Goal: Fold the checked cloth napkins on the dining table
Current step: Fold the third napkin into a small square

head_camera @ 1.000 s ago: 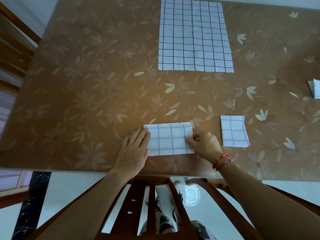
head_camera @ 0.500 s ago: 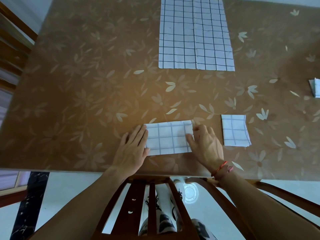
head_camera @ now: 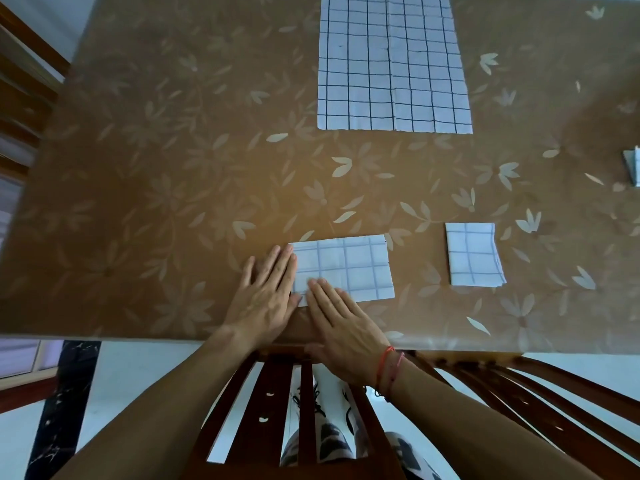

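Observation:
A white checked napkin [head_camera: 349,268], folded into a wide rectangle, lies near the table's front edge. My left hand [head_camera: 268,297] rests flat, its fingertips on the napkin's left end. My right hand [head_camera: 343,327] lies flat beside it, fingers spread over the napkin's lower left part. A smaller napkin folded into a square [head_camera: 472,255] sits to the right. Larger flat checked cloths [head_camera: 393,64] lie spread at the far middle of the brown floral table [head_camera: 173,188].
Another folded white cloth [head_camera: 633,165] shows at the right edge, cut off by the frame. A wooden chair back [head_camera: 277,403] stands below the table's front edge. Wooden slats [head_camera: 24,95] are at the far left.
My right hand has slid left from the napkin's right end to its lower left part, beside my left hand. The left hand has stayed put.

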{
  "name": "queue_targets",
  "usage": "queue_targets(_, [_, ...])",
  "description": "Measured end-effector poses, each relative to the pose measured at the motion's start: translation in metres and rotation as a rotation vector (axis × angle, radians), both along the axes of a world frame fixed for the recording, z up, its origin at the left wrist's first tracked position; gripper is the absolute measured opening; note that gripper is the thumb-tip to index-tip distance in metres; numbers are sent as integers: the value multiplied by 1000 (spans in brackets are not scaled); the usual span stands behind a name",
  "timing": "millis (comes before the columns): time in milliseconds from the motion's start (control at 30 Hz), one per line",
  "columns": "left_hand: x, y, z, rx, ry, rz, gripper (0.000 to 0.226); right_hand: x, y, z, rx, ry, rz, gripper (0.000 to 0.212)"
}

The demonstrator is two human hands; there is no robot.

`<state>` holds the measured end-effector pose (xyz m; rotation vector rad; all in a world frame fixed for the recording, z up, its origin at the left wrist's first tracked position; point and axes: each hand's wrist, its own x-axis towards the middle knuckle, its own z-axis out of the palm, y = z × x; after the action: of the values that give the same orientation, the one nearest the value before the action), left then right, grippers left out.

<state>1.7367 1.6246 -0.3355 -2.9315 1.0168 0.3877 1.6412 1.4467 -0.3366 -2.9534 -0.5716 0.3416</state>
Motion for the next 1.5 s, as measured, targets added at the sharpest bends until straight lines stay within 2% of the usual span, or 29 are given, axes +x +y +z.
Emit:
queue_targets(167, [-1, -1, 1, -10, -5, 0, 66, -6, -17, 6, -18, 16, -75, 84])
queue_targets(433, [-1, -1, 2, -26, 7, 10, 66, -25, -85, 15, -180, 63, -114, 83])
queue_targets(600, [-1, -2, 4, -28, 10, 16, 65, -26, -83, 16, -149, 87, -141, 85])
queue_targets(700, [-2, -3, 5, -25, 20, 33, 65, -21, -74, 22, -83, 56, -217, 78])
queue_targets(967, [-2, -6, 6, -17, -1, 14, 64, 48, -37, 13, 55, -6, -158, 71])
queue_targets(1133, [-2, -5, 4, -4, -14, 5, 63, 61, -40, 1, 26, 38, -146, 76])
queue_targets(1333, [0, -3, 4, -13, -1, 17, 65, 41, -93, 0, -59, 32, -253, 77])
queue_targets(1500, [-1, -4, 4, -25, 9, 37, 66, 40, -98, 5, -83, 64, -268, 77])
